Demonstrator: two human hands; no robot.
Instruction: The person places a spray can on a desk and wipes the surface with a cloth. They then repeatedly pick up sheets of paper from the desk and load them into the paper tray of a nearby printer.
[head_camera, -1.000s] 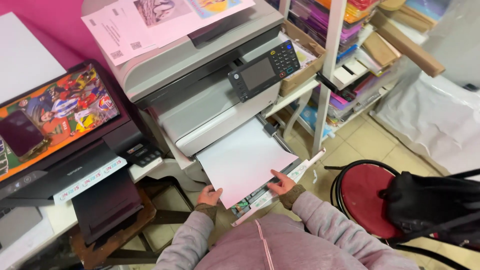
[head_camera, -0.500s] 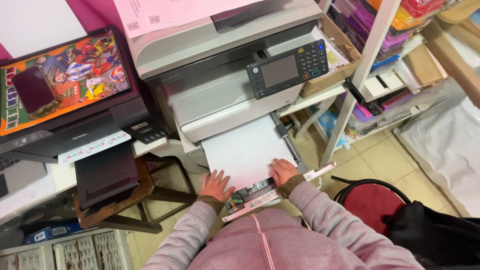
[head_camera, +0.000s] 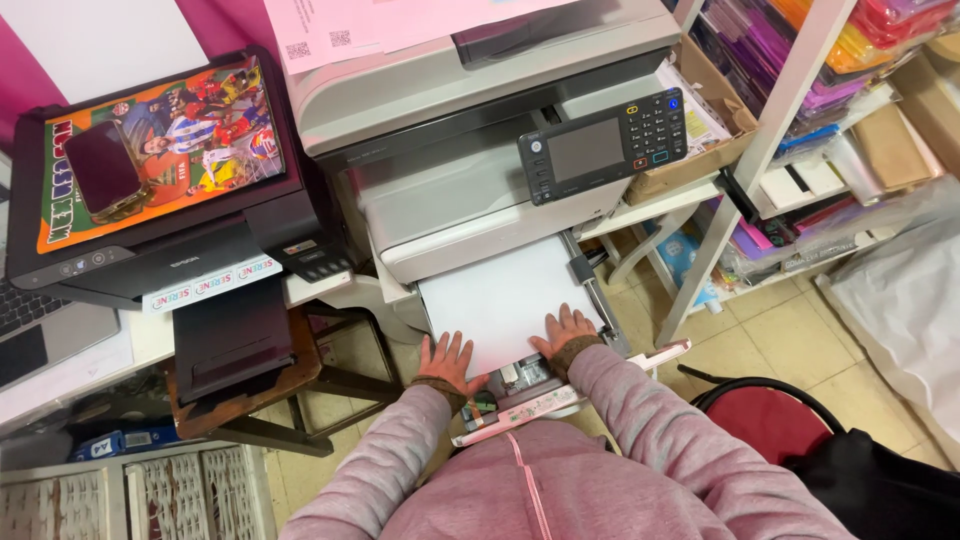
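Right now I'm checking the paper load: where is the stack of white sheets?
The stack of white sheets lies in the grey copier's open tray, centre of the head view, under both hands.

Both hands now lie flat on the near end of the white paper stack (head_camera: 500, 300) in the open paper tray (head_camera: 590, 290) of the big grey copier (head_camera: 450, 190). A second ago the left hand (head_camera: 447, 357) grips the tray's near left corner and the right hand (head_camera: 565, 333) its near right edge; now both sit further in, fingers spread on the sheets. The tray and paper stand straighter and more central in the view, as the head camera has swung over them. The red stool (head_camera: 775, 425) slides toward the lower right corner.
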